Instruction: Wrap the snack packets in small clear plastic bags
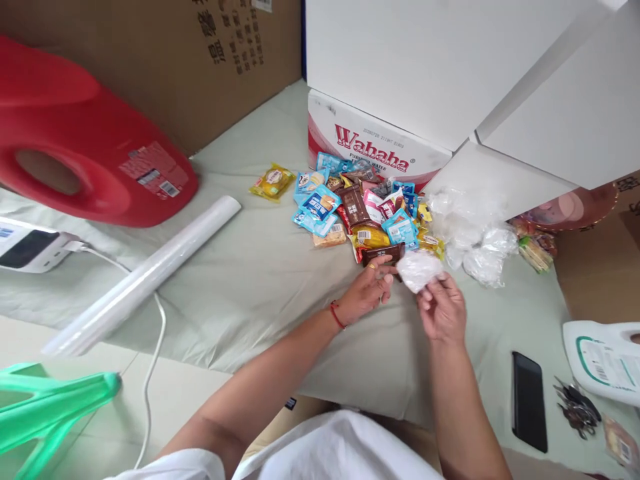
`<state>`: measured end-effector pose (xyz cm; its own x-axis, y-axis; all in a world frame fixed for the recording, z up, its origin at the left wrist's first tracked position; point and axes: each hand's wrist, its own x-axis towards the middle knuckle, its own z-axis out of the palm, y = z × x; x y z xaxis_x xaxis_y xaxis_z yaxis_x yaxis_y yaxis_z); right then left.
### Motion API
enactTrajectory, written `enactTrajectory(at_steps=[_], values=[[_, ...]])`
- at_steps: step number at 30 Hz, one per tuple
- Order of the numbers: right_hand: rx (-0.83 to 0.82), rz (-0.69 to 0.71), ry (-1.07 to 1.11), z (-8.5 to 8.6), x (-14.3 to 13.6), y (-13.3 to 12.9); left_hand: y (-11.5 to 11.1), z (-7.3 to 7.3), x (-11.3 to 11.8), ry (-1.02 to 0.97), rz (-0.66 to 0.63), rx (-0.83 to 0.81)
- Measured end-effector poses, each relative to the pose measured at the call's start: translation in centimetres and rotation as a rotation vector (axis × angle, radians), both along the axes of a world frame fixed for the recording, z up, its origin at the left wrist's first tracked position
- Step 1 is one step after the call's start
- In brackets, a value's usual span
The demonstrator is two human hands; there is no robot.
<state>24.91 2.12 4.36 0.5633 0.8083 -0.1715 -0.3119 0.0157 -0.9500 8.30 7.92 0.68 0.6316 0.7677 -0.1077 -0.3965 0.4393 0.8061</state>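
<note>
Head view: R hand (443, 310) pinching a small plastic bag (419, 270), L hand (367, 293) free, right by the snack pile (355, 203)

OK so closest to the cam is the white shirt (340, 453), w/ both bare forearms reaching fwd over a pale green cloth (260, 287). Off to the R side there's a black phone (530, 401) lying flat, a bunch of keys (577, 407) next to it, & a white jug (605, 360) just past those. Over on the L, a green plastic thing (55, 413) plus a white cable (150, 387) hanging down past the cloth edge.

Now the hands. R one has thumb + fingers closed on the near edge of the bag, which is whitish, crumpled & held up in front of the pile. L one (red bracelet (337, 315), ring too) has its fingers loosely apart, nothing gripped; fingertips are btwn the bag & a dark brown packet (393, 252) at the pile's near edge. Can't tell if they're actually touching either.

A bit further: the pile itself, mostly blue, brown & yellow wrappers, w/ crumpled clear bags (480, 233) to its R. One yellow packet (273, 182) sits apart on the L. Long shiny roll (145, 280) lies diagonally further L, near a big red jug (100, 147).

Way back: Wahaha box (370, 143) right behind the pile, brown carton (150, 67) to the L.
</note>
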Motion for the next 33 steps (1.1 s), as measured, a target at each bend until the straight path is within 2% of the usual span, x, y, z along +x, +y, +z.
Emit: enactTrajectory(at_steps=[2,4,6,9,11,13,15,16,18,22,24,27,29,33], values=[[-0.038,0.063,0.089,-1.4,-2.0,0.6,0.4,-0.8,0.2,0.008,0.012,-0.047],[-0.022,0.054,0.103,-2.9,-2.7,1.1,1.0,-1.6,0.2,0.047,0.045,-0.043],[0.037,-0.006,0.060,-4.0,-2.6,1.3,1.4,-1.9,0.2,0.116,0.161,0.021],[0.135,-0.122,-0.145,-5.0,-2.2,0.9,1.2,-1.6,-0.1,0.253,0.389,0.218],[0.143,-0.101,-0.307,-5.5,-2.4,0.4,0.8,-1.3,-0.3,0.305,0.379,0.347],[0.102,0.034,-0.388,-5.9,-3.0,0.1,0.6,-1.3,-0.3,0.316,0.297,0.414],[0.063,0.156,-0.368,-6.1,-3.5,0.1,0.7,-1.6,-0.2,0.311,0.270,0.428],[0.055,0.171,-0.331,-6.2,-3.7,0.1,0.9,-1.8,-0.1,0.298,0.269,0.418],[0.060,0.116,-0.232,-5.9,-3.7,0.4,1.4,-2.2,0.1,0.249,0.256,0.341],[0.109,-0.036,-0.039,-4.8,-2.8,0.8,2.5,-2.2,-0.2,0.072,0.309,0.041],[0.099,0.004,0.038,-4.3,-2.4,0.8,2.7,-1.9,-0.6,-0.081,0.306,-0.107],[0.045,0.190,0.086,-4.1,-1.9,0.5,3.0,-1.4,-1.1,-0.238,0.244,-0.281],[0.056,0.234,0.111,-4.1,-1.4,0.4,3.2,-1.3,-1.3,-0.257,0.248,-0.310],[0.042,0.113,0.188,-3.9,-0.2,0.4,3.5,-1.6,-1.2,-0.213,0.281,-0.232]])
